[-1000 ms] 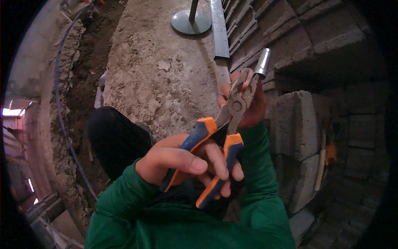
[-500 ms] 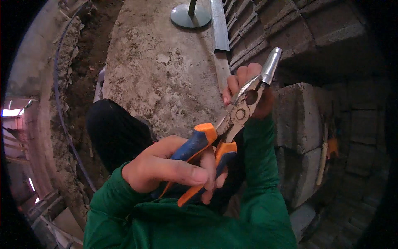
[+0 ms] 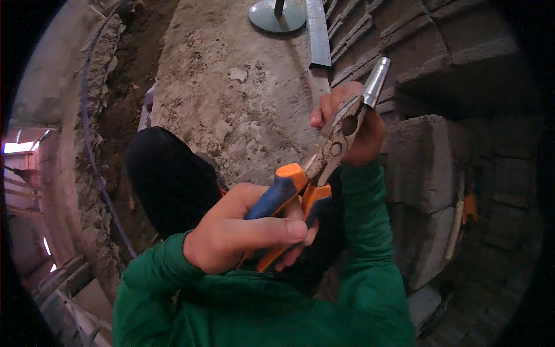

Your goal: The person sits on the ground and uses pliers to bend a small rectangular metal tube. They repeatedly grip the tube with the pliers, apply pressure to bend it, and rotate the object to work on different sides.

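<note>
My left hand [image 3: 245, 231] is wrapped round the blue and orange handles of a pair of pliers [image 3: 332, 149], whose worn metal jaws point up and to the right. At the jaw tips is a short, shiny silver metal tube [image 3: 377, 82], narrower toward its far end. The jaws meet its lower rim; whether one jaw sits inside it I cannot tell. Behind the jaws, my right hand [image 3: 365, 136] is closed with its fingers curled by the tube's lower end. Its grip on the tube is partly hidden by the pliers.
Ahead lies a rough concrete slab [image 3: 231, 87], with a round metal base and post [image 3: 277, 16] and a long metal channel [image 3: 318, 34]. Stacked concrete blocks [image 3: 419, 168] stand at the right. A hose [image 3: 87, 127] runs along the left. My dark-clothed knee [image 3: 167, 173] is beside the left arm.
The plier handles have come closer together and the jaws have narrowed against the tube. My left hand has shifted slightly right. The whole view has shifted a little.
</note>
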### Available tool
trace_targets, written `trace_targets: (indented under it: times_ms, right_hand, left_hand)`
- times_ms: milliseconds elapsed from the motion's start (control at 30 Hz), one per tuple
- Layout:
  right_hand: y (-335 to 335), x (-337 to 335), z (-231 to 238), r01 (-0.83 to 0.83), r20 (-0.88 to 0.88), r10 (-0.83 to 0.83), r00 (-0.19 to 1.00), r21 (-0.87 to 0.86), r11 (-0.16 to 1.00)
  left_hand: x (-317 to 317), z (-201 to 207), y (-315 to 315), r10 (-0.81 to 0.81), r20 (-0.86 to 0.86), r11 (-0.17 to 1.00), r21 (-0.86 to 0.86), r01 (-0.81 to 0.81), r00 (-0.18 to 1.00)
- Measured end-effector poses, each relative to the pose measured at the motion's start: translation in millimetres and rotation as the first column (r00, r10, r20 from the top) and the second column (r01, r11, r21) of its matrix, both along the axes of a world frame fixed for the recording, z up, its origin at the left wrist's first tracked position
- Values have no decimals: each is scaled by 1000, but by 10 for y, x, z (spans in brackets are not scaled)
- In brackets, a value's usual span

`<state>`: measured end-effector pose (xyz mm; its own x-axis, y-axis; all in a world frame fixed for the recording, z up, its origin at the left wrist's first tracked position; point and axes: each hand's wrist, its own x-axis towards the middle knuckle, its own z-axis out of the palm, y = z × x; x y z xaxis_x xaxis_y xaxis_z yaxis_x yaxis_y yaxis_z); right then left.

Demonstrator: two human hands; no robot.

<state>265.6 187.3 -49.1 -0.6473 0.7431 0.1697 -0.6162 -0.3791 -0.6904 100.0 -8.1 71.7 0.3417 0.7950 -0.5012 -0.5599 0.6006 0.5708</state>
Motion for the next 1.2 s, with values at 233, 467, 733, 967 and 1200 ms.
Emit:
trace_targets:
  times_ms: [233, 467, 733, 967, 1200]
  right_hand:
    - [-23, 24, 26, -5, 123, -9, 992, 109, 994]
    - [4, -14, 106, -86, 17, 86, 996, -9, 996]
    - [-14, 38, 173, -120, 87, 111, 990, 95, 988]
    - [-18, 19, 79, -167, 151, 142, 978, 171, 971]
    - [-39, -25, 145, -124, 147, 93, 985, 216, 969]
  left_hand:
    - [-97, -144, -66, -52, -137, 992, 107, 67, 989]
    - [-103, -313, -48, 18, 189, 993, 113, -40, 982]
    - [-122, -379, -167, 68, 392, 996, -80, -40, 918]
    - [-130, -254, -171, -31, 41, 998, -55, 33, 999]
    - [-158, -225, -180, -31, -104, 999, -25, 29, 994]
